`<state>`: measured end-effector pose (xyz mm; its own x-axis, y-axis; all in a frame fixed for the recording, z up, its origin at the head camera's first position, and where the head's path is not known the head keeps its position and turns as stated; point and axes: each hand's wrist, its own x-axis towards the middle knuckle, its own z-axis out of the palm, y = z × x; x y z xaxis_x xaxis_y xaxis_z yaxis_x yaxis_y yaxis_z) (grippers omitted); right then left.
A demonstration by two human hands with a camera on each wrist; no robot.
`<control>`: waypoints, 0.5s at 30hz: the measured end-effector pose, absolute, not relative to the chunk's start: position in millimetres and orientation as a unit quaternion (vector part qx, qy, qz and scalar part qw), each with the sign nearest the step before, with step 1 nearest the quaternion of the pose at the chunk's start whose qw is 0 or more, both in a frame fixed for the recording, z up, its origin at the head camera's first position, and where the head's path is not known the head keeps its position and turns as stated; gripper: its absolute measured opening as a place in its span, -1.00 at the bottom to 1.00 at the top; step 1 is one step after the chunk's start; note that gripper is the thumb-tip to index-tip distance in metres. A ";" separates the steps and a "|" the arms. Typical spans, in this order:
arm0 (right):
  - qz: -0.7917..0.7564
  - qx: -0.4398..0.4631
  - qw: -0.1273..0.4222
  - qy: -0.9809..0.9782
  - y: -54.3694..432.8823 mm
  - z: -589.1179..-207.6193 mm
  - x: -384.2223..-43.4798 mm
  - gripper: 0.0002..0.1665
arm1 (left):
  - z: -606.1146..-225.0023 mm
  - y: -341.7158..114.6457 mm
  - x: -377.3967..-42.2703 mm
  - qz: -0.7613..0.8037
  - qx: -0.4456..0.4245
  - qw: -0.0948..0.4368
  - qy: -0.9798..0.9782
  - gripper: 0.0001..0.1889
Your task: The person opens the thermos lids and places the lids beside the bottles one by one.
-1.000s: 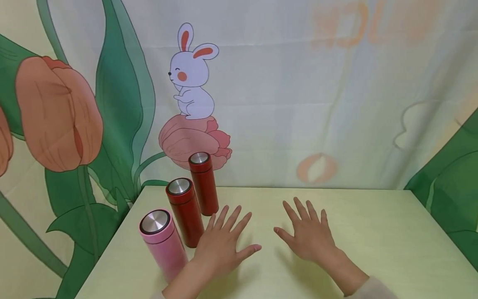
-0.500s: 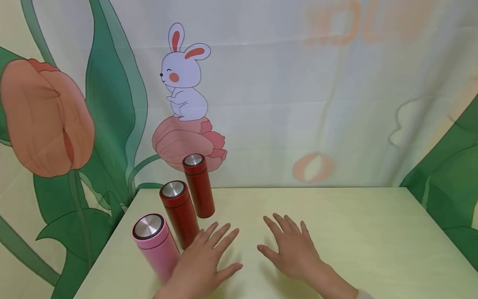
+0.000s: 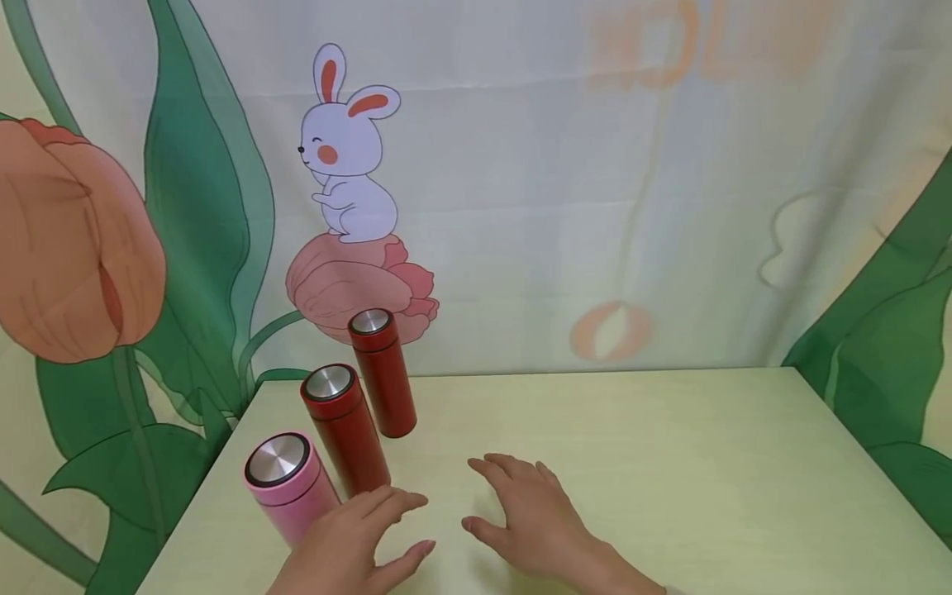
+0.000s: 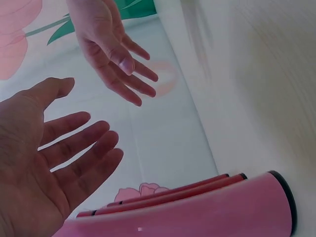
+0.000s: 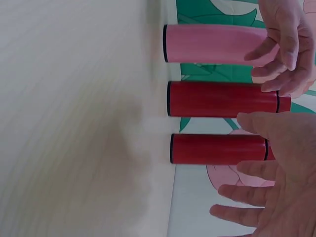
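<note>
Three thermos bottles with steel-topped lids stand upright in a slanting row on the left of the table. The pink thermos [image 3: 292, 492] is nearest, a red thermos [image 3: 345, 434] comes behind it, and another red thermos [image 3: 384, 376] stands farthest back. My left hand [image 3: 353, 537] hovers just right of the pink one and overlaps its lower part in the head view, fingers loosely bent and holding nothing. To its right my right hand [image 3: 531, 521] is over the table, fingers spread and relaxed, palm turned toward the left hand. The left wrist view shows the pink thermos [image 4: 197, 212] below the left palm.
A pale yellow-green table [image 3: 669, 463] spreads out to the right of the bottles. Behind its far edge hangs a cloth backdrop [image 3: 521, 207] printed with tulips, leaves and a white rabbit [image 3: 349, 165].
Both hands have drawn back toward the person and shifted left in the head view, their fingers bending a little more. The head view has turned slightly right. The bottles stand where they were.
</note>
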<state>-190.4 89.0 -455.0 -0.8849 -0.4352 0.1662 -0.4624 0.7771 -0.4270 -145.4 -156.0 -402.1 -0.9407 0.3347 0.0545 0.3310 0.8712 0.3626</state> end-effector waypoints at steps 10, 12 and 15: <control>0.268 0.290 0.005 -0.919 62.8 -461.0 -194.6 -0.27 | -407.2 -194.3 -149.2 0.316 0.109 0.217 0.917 -0.64; 0.275 0.292 -0.010 -0.916 58.5 -461.7 -194.9 -0.27 | -408.9 -202.8 -149.9 0.322 0.114 0.241 0.908 -0.67; 0.278 0.295 -0.022 -0.914 51.8 -462.3 -194.5 -0.27 | -416.6 -217.8 -151.3 0.329 0.093 0.262 0.902 -0.68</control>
